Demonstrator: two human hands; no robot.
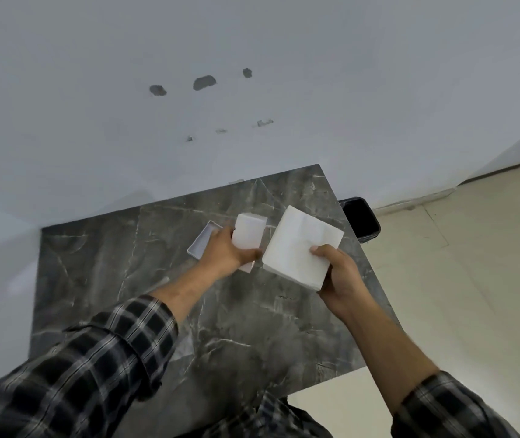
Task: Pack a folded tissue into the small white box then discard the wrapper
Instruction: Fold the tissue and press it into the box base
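Note:
My left hand [223, 252] grips a small white box [248, 233], held upright just above the dark marble table [119, 273]. Its shallow white lid [203, 238] lies open side up on the table, just left of that hand and partly hidden by it. My right hand [336, 273] holds a thick square stack of folded white tissue [299, 245] by its near right corner, thumb on top. The stack hangs tilted beside the box, almost touching it. No wrapper can be made out around the tissue.
A black bin [361, 218] stands on the floor past the table's far right edge. A white wall [252, 90] runs behind the table. Pale floor tiles [473, 279] lie to the right. Checked sleeves cover both my forearms.

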